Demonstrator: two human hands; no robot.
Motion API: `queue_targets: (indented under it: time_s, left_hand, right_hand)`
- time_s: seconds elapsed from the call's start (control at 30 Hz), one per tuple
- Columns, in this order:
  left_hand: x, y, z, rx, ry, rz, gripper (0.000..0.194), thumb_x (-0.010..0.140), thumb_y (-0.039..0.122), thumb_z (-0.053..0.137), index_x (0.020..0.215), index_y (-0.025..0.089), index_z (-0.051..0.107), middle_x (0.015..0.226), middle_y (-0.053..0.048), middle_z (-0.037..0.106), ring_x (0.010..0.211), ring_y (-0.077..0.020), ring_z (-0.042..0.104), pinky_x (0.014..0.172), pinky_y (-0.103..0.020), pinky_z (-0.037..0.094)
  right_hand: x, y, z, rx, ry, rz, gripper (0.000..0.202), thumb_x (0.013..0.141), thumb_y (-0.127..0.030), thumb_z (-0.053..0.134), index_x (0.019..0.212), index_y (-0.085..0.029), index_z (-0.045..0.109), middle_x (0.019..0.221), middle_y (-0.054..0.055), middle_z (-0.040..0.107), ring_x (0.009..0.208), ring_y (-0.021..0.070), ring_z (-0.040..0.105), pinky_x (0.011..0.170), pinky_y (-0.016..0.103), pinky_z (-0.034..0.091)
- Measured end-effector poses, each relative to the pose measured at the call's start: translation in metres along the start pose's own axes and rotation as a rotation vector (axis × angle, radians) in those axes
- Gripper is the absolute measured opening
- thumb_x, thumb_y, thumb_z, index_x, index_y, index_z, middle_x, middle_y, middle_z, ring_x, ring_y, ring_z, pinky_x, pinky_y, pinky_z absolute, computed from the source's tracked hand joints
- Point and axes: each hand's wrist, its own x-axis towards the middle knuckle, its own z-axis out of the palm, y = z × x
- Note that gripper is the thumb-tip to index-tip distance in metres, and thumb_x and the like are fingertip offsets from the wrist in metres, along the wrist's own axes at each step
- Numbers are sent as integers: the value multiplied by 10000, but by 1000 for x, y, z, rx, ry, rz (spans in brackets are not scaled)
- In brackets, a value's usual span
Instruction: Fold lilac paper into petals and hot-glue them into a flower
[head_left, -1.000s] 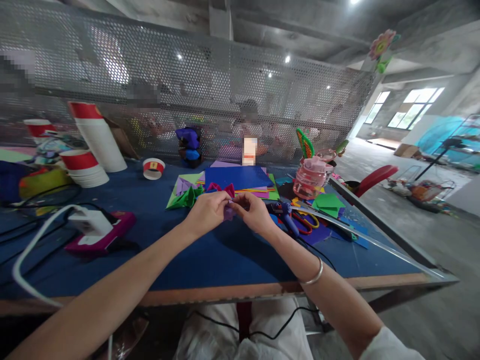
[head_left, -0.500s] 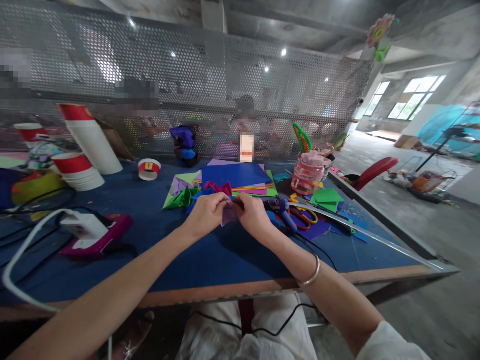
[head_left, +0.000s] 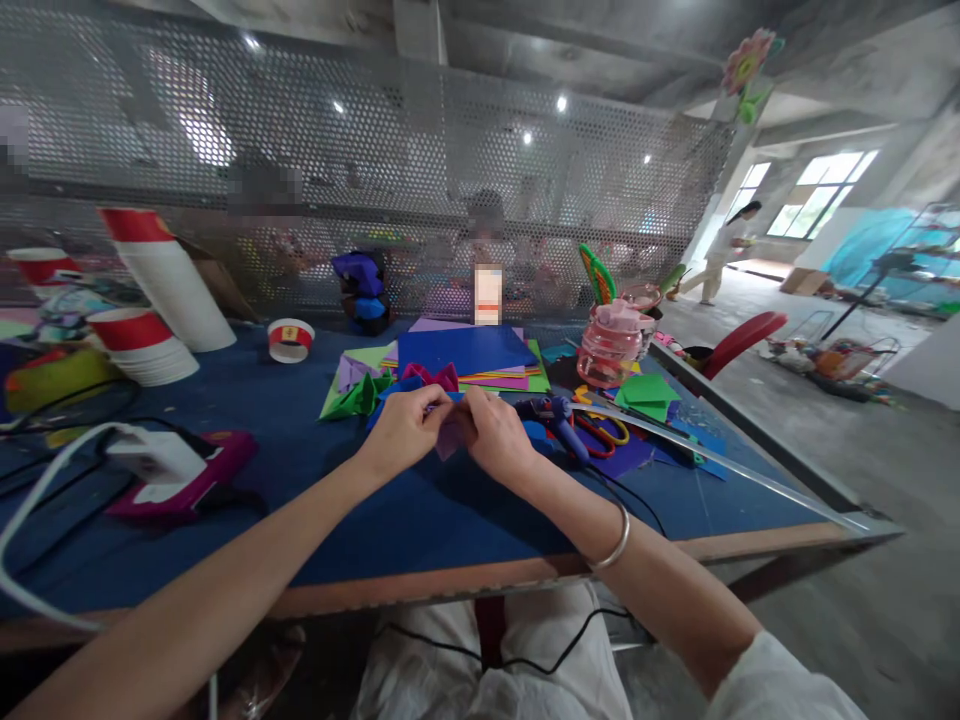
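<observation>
A small piece of purple paper [head_left: 448,440] is pinched between my two hands above the blue table. My left hand [head_left: 405,425] grips its left side with thumb and fingers together. My right hand [head_left: 496,430] closes on the right side, and the fingers hide much of the paper. Just beyond my hands lie folded paper shapes, a green one [head_left: 364,395] and a magenta one [head_left: 429,376]. Behind them is a stack of coloured paper with a blue sheet [head_left: 465,348] on top. A blue glue gun [head_left: 559,415] with a long clear glue stick [head_left: 720,460] lies right of my right hand.
Scissors [head_left: 611,432] and green paper [head_left: 649,395] lie at the right, near a pink jar [head_left: 609,350]. Stacked paper cups [head_left: 176,290] and a magenta power strip [head_left: 187,480] with cables occupy the left. A perforated metal screen [head_left: 300,150] stands behind. A person [head_left: 724,250] walks far right.
The view has shifted slightly, so the table things sit a little further left. My right-hand fingers have moved in closer over the purple paper. A walking person has appeared in the background.
</observation>
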Motion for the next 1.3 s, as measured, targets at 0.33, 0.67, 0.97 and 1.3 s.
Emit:
queue_targets:
  time_s: [0.33, 0.67, 0.97, 1.3]
  left_hand:
    - [2, -6, 2, 98, 21, 26, 202, 867, 207, 467, 749, 190, 630, 713, -26, 701, 662, -173, 639, 627, -259, 441]
    - [0, -6, 6, 78, -47, 12, 154, 818, 190, 504, 826, 182, 658, 715, -6, 700, 617, -144, 609, 573, -227, 440]
    - [-4, -5, 13, 67, 43, 31, 137, 786, 144, 483, 726, 180, 600, 689, -19, 673, 624, -153, 617, 593, -244, 445]
    - [-1, -5, 8, 45, 135, 5, 133, 811, 213, 491, 763, 174, 608, 722, -22, 680, 653, -153, 627, 595, -234, 461]
  right_hand:
    - [2, 5, 3, 219, 46, 43, 102, 863, -98, 489, 882, -174, 555, 818, 56, 672, 754, 187, 620, 650, 257, 389]
    - [4, 0, -4, -15, -82, 83, 83, 929, -157, 487, 936, -143, 569, 892, 112, 693, 807, 215, 639, 648, 275, 379]
    - [2, -10, -7, -99, -97, 107, 120, 929, -134, 441, 952, -131, 559, 940, 136, 665, 826, 217, 616, 658, 284, 401]
    - [7, 7, 1, 296, 117, 82, 106, 883, -123, 528, 910, -174, 617, 856, 63, 713, 803, 191, 662, 696, 259, 440]
